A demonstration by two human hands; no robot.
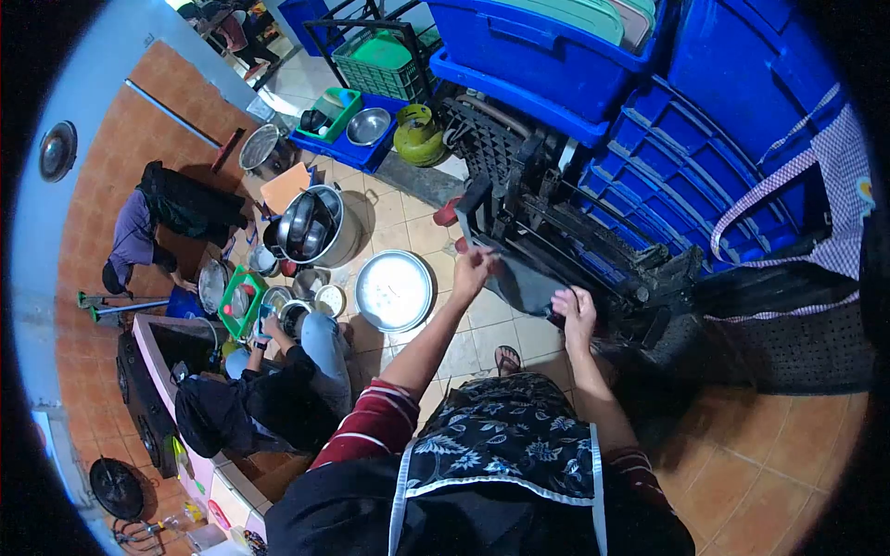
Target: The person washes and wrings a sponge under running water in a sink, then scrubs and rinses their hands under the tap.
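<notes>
A dark grey, flat, sheet-like thing (527,285) hangs between my two hands, in front of the black rack; its exact kind does not show. My left hand (473,273) is closed, pinching its near left edge. At its right end, my right hand (577,318) is closed on it with the fingers curled, partly hiding the grip. Below my hands is a sandalled foot (507,360) on the tiles. A wide round metal tray (394,290) lies on the floor to the left of my left hand.
Blue crates (528,56) are stacked beside a black metal rack (556,213). A green gas cylinder (419,136) stands behind. To the left, a large pot (320,227) holds dark pans. One person (269,389) sits among dishes; another (153,218) bends over near the wall.
</notes>
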